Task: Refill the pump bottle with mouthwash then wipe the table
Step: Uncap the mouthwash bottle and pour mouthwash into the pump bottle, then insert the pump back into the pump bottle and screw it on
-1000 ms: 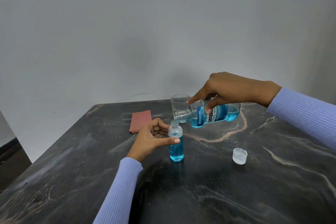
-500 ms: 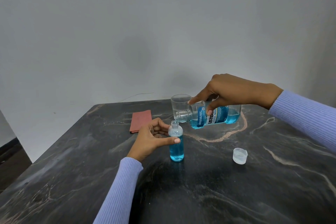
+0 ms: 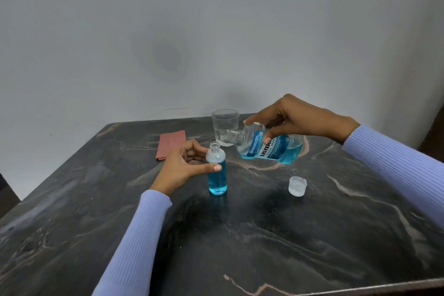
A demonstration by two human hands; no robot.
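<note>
On a dark, veined marble table (image 3: pixel 264 247), the left hand (image 3: pixel 185 168) wraps thumb and fingers around one small round clear bottle (image 3: pixel 217 173), upright at centre and mostly full of blue liquid, its neck open. One ribbed clear cap (image 3: pixel 297 186) sits at four o'clock from it. The right hand (image 3: pixel 295 119) grips one flat-sided labelled mouthwash bottle (image 3: pixel 269 148), tipped sideways, its mouth now drawn back to the small bottle's one o'clock rather than over the neck as a second ago. Beyond stand one glass tumbler (image 3: pixel 225 128) and one folded reddish cloth (image 3: pixel 171 143).
</note>
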